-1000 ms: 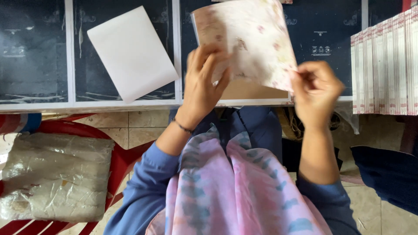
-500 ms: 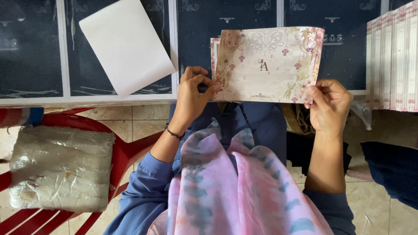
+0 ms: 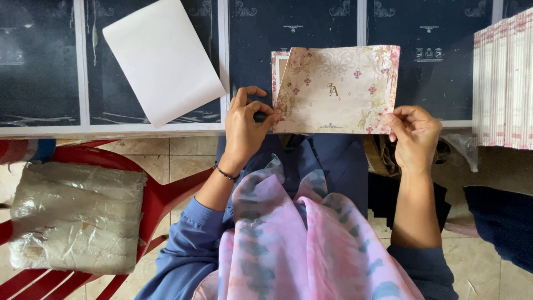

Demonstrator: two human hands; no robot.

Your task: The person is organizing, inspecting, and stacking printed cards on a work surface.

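Since half a second ago the floral card barely shifted, now held flat over the counter's near edge. Left hand pinches its left side, right hand its right corner. An inner sheet peeks out, mostly hidden.

Left hand, right hand pinch floral card edges; white sheet beside.
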